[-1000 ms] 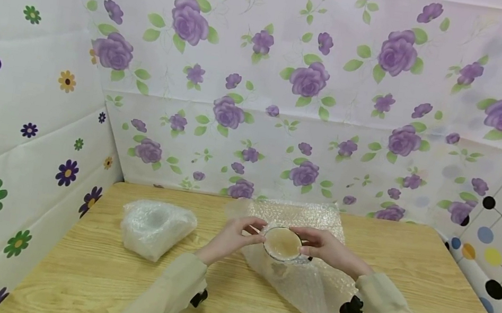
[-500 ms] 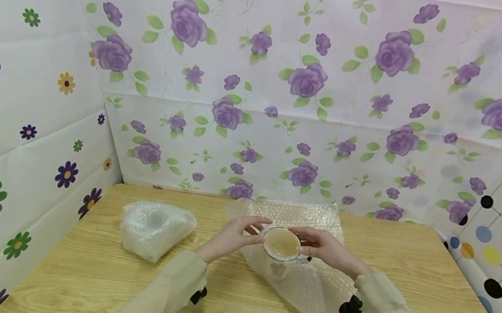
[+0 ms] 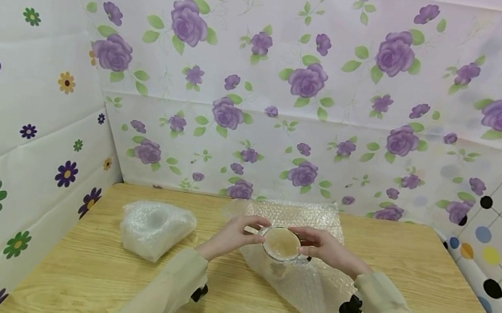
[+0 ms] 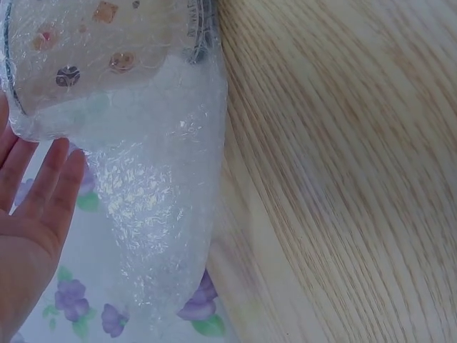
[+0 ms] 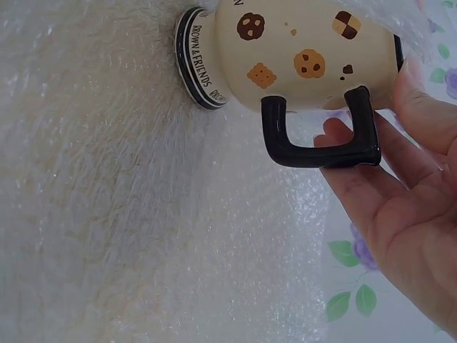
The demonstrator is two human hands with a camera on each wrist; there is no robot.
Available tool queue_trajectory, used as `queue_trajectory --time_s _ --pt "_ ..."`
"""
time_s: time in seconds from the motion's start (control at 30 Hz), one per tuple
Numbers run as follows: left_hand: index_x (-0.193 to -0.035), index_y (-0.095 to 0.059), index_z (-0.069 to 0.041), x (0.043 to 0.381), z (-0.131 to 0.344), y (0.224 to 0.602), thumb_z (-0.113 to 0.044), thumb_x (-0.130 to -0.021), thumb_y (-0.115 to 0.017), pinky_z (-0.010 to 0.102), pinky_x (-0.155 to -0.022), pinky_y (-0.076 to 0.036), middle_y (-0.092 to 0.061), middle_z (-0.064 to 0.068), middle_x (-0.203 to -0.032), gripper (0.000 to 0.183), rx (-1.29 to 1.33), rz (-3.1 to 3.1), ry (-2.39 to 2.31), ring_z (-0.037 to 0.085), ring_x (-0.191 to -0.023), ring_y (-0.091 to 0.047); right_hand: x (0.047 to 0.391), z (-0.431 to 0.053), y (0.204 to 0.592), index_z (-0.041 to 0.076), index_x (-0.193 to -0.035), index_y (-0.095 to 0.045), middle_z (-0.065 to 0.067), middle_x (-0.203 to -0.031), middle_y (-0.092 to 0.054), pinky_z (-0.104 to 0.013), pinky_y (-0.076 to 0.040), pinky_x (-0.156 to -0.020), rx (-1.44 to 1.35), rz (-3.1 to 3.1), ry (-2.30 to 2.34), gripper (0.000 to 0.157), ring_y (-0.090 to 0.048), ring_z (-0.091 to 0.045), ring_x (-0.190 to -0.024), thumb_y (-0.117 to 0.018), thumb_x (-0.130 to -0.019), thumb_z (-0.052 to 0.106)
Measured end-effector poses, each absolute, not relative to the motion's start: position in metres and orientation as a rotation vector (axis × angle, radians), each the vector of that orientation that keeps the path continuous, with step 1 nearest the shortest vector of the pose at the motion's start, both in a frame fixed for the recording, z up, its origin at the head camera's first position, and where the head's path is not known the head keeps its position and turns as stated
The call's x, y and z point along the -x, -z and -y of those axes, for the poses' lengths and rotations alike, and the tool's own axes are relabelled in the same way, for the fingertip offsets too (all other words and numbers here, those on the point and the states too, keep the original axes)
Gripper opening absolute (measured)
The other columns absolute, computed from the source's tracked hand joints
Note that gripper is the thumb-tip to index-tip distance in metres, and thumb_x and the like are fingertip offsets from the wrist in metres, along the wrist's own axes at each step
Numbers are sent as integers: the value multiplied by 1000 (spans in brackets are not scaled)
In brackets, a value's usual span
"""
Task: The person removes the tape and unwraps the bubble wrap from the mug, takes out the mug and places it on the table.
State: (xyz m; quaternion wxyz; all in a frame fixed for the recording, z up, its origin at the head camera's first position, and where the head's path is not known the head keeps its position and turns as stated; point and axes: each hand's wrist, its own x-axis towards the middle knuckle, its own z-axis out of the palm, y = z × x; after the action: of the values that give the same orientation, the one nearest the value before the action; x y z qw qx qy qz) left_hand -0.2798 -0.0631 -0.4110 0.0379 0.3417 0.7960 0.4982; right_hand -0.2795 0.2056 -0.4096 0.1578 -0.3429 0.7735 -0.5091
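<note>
Mug [image 3: 282, 244] between left hand [image 3: 236, 237] and right hand [image 3: 330, 250], bubble wrap [image 3: 296, 214] beneath and partly around it.
The head view hides most of the mug's wall; the black handle [image 5: 318, 154] shows fully only in the right wrist view, where the top edge crops the body. In the left wrist view the wrap blurs the print, and the hand is cut off. Both hands clasp the rim from opposite sides, the left through wrap; whether the base touches the wrap below cannot be told. The mug is right of the table's [image 3: 434, 294] middle, the wrap reaching its far edge. Toward the far left corner sits a bubble-wrapped bundle [image 3: 155, 228], contents indistinct.
</note>
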Motion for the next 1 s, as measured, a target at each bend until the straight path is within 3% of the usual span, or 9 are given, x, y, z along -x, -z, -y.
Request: queue_trajectory --time_s 0.17,0.43,0.77,1.0 --pt "-116 -57 -2 280 64 411 -8 -84 -64 27 -79 -46 -56 10 -115 33 -1039 -2459 -1556 22 -99 -52 280 -204 410 -5 -133 -38 -25 -125 -46 -34 -48 -78 1012 -2209 1453 47 -45 -39 -111 -53 -89 -3" --pt "-111 -59 1 279 67 411 -10 -82 -67 32 -76 -48 -59 9 -109 32 -1041 -2504 -1591 22 -94 -54 281 -205 412 -5 -133 -39 -24 -123 -48 -34 -47 -79 1009 -2231 1447 46 -46 -38 -110 -53 -89 -3" --pt "-107 -58 11 258 72 383 4 -82 -62 43 -75 -47 -57 24 -104 26 -1058 -2492 -1622 38 -90 -54 280 -206 411 0 -133 -43 -19 -123 -51 -32 -47 -79 962 -2269 1429 46 -48 -32 -109 -55 -88 -2" --pt "-103 -58 12 256 78 379 6 -80 -64 45 -74 -47 -57 26 -98 24 -1066 -2476 -1639 39 -87 -55 281 -207 412 2 -133 -43 -16 -124 -50 -31 -46 -81 954 -2294 1402 46 -48 -29 -110 -56 -89 3"
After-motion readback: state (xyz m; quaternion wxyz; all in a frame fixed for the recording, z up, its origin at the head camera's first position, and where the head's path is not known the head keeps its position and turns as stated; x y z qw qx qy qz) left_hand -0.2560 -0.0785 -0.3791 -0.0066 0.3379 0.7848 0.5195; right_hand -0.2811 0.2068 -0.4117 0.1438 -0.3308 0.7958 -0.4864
